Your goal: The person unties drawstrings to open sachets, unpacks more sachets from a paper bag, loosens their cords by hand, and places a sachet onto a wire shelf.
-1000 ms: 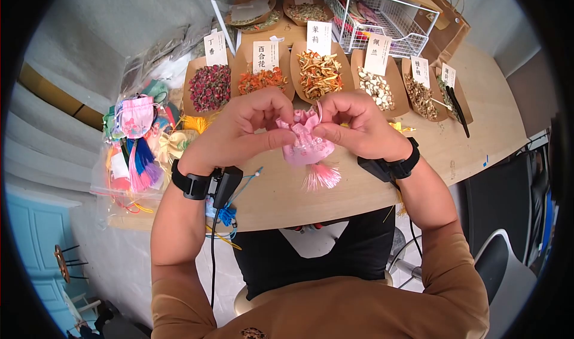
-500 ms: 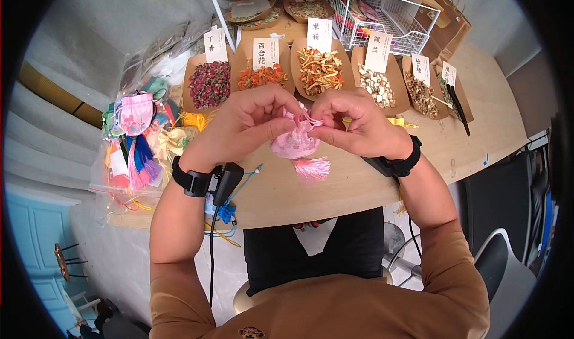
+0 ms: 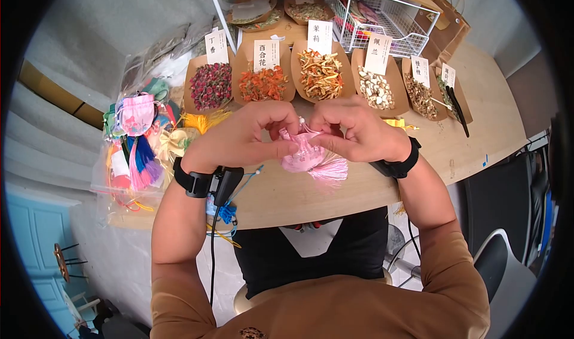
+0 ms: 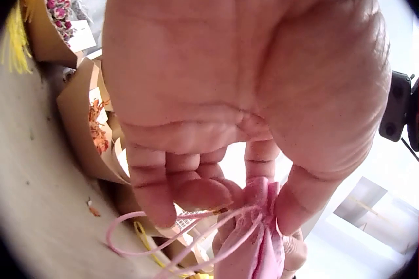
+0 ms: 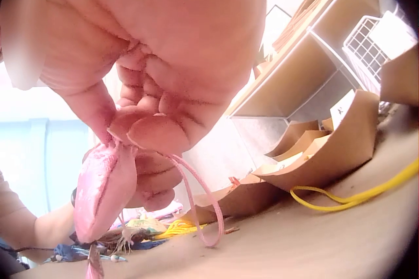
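A small pink drawstring pouch [image 3: 302, 154] with a pink tassel [image 3: 330, 168] is held between both hands above the table. My left hand [image 3: 251, 132] pinches one side of its gathered neck between thumb and fingers. Thumb and fingers of my right hand [image 3: 359, 129] pinch the other side of the neck. In the left wrist view the pink cord [image 4: 141, 233] hangs in loops beside the pouch's bunched top. The right wrist view shows the filled pouch body [image 5: 101, 194] hanging below the fingertips, with a cord loop [image 5: 203, 207] dangling to its right.
Labelled paper trays of dried flowers and herbs, one with rosebuds [image 3: 210, 86], line the table's back. A white wire rack [image 3: 382, 25] stands behind them. Several coloured pouches [image 3: 136, 113] and tassels lie in plastic at the left. Black tongs [image 3: 458, 111] rest on the far-right tray.
Both hands keep their pinch on the pouch neck while the pouch tilts and turns. Its tassel now swings out to the lower right, and the hands sit slightly lower.
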A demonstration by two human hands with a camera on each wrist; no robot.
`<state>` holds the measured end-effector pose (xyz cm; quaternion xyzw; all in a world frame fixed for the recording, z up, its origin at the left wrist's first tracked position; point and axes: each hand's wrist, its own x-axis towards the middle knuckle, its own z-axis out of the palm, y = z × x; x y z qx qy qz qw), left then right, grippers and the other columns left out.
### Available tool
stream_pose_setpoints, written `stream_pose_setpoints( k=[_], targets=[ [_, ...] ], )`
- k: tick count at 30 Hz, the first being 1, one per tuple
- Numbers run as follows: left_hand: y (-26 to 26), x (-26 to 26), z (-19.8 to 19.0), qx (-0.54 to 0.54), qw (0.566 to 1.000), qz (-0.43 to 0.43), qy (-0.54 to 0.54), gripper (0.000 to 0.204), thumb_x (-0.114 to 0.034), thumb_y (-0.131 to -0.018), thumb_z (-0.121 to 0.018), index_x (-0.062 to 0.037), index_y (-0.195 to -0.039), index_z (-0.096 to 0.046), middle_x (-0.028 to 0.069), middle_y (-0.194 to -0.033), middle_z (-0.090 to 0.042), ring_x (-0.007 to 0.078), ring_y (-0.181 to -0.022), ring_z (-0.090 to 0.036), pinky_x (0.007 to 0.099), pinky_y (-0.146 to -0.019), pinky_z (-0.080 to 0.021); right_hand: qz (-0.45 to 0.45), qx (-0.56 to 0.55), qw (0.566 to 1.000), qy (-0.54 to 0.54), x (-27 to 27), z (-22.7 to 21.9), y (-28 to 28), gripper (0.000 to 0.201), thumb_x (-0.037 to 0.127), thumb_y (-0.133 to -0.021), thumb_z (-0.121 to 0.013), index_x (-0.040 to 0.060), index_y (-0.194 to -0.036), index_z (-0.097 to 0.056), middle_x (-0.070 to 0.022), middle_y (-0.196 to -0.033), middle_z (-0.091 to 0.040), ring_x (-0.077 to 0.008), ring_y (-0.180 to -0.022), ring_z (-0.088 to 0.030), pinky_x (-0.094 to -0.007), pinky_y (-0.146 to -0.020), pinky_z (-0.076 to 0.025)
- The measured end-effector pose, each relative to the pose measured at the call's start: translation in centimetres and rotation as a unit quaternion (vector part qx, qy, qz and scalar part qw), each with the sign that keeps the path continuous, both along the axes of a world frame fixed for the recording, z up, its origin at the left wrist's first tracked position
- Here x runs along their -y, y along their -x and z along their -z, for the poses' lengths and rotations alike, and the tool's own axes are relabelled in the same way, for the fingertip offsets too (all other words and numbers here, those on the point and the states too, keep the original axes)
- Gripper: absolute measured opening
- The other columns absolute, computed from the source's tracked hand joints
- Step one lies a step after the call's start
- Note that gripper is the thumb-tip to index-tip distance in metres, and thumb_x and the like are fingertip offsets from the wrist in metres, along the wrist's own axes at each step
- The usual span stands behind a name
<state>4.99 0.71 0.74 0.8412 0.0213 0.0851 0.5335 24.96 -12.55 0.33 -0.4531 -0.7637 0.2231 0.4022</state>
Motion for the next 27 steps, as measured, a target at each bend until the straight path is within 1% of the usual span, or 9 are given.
stream_pose_setpoints(
  k=[2, 4, 5, 9, 13, 18, 21, 23, 27],
  targets=[
    [0.0, 0.0, -0.1, -0.022, 0.999, 0.0, -0.025, 0.015, -0.007, -0.081, -0.07, -0.005, -0.085, -0.055, -0.0023, -0.079, -0.052, 0.0077, -0.076, -0.05, 0.0244, -0.069, -0.042, -0.011, 0.033, 0.999, -0.018, -0.1, 0.4, -0.2, 0.011, -0.001, -0.075, -0.066, 0.0017, -0.082, -0.058, -0.0078, -0.065, -0.052, -0.02, -0.053, -0.05, -0.0314, -0.047, -0.036],
    [0.0, -0.2, 0.1, -0.003, 0.998, 0.009, -0.07, 0.017, -0.01, -0.081, -0.071, -0.0048, -0.086, -0.056, -0.0015, -0.079, -0.052, 0.0085, -0.074, -0.049, 0.0246, -0.068, -0.042, -0.01, 0.014, 1.0, -0.022, -0.1, 0.5, 0.0, 0.011, -0.001, -0.074, -0.067, 0.002, -0.081, -0.058, -0.0072, -0.063, -0.05, -0.0196, -0.052, -0.049, -0.0314, -0.047, -0.035],
    [0.0, -0.2, 0.2, -0.004, 0.998, 0.008, -0.068, 0.017, -0.01, -0.081, -0.071, -0.0048, -0.086, -0.056, -0.0015, -0.079, -0.052, 0.0085, -0.074, -0.049, 0.0246, -0.068, -0.042, -0.008, -0.005, 1.0, -0.03, -0.1, 0.5, 0.1, 0.011, -0.001, -0.073, -0.067, 0.0023, -0.081, -0.058, -0.0066, -0.061, -0.048, -0.0193, -0.051, -0.048, -0.0315, -0.046, -0.034],
    [-0.1, -0.4, 0.2, 0.006, 0.996, 0.02, -0.081, 0.017, -0.01, -0.08, -0.071, -0.0041, -0.086, -0.056, 0.0003, -0.079, -0.052, 0.0116, -0.075, -0.05, 0.0257, -0.069, -0.042, -0.002, 0.002, 1.0, -0.009, 0.0, 0.6, 0.0, 0.012, -0.001, -0.073, -0.067, 0.002, -0.08, -0.058, -0.0058, -0.06, -0.046, -0.0189, -0.05, -0.047, -0.0313, -0.046, -0.033],
    [-0.2, -0.4, 0.6, 0.043, 0.994, 0.038, -0.095, 0.016, -0.009, -0.081, -0.07, -0.0029, -0.086, -0.055, 0.0024, -0.08, -0.053, 0.0142, -0.075, -0.05, 0.0265, -0.07, -0.042, -0.013, 0.019, 1.0, -0.002, 0.1, 0.3, 0.0, 0.013, -0.003, -0.071, -0.066, 0.001, -0.08, -0.058, -0.0056, -0.059, -0.046, -0.0187, -0.049, -0.047, -0.0302, -0.046, -0.036],
    [-0.2, -0.2, 0.4, 0.013, 0.996, 0.018, -0.085, 0.013, -0.008, -0.083, -0.067, -0.0023, -0.085, -0.055, 0.0027, -0.081, -0.053, 0.014, -0.076, -0.05, 0.0268, -0.069, -0.042, 0.01, 0.041, 0.999, 0.013, 0.2, -0.2, 0.3, 0.013, -0.003, -0.068, -0.063, 0.0007, -0.08, -0.058, -0.0064, -0.06, -0.049, -0.0199, -0.05, -0.05, -0.031, -0.047, -0.041],
    [-0.3, -0.1, 0.5, 0.012, 0.997, 0.031, -0.065, 0.013, -0.008, -0.083, -0.068, -0.0025, -0.086, -0.057, 0.0025, -0.081, -0.053, 0.0139, -0.075, -0.05, 0.0268, -0.068, -0.042, 0.001, 0.057, 0.998, -0.018, 0.1, 0.3, 0.1, 0.014, -0.001, -0.066, -0.062, 0.0009, -0.079, -0.059, -0.008, -0.062, -0.052, -0.0222, -0.051, -0.053, -0.0316, -0.047, -0.042],
    [-0.3, -0.1, 0.5, 0.019, 0.997, 0.043, -0.055, 0.013, -0.009, -0.083, -0.069, -0.0027, -0.087, -0.058, 0.0024, -0.081, -0.054, 0.0138, -0.075, -0.05, 0.0267, -0.067, -0.041, 0.003, 0.058, 0.995, -0.083, -0.1, 0.8, 0.2, 0.016, -0.001, -0.063, -0.061, 0.0014, -0.078, -0.059, -0.0093, -0.064, -0.054, -0.0239, -0.051, -0.053, -0.0316, -0.046, -0.042],
    [-0.1, 0.0, 0.0, 0.017, 0.996, 0.05, -0.071, 0.02, -0.012, -0.078, -0.074, -0.0034, -0.091, -0.062, 0.0026, -0.081, -0.055, 0.0139, -0.074, -0.051, 0.0262, -0.067, -0.041, 0.015, 0.049, 0.994, -0.1, 0.0, 0.7, 0.2, 0.013, 0.0, -0.062, -0.061, 0.0018, -0.075, -0.058, -0.0095, -0.063, -0.054, -0.0258, -0.05, -0.052, -0.0324, -0.045, -0.041]
  ],
)
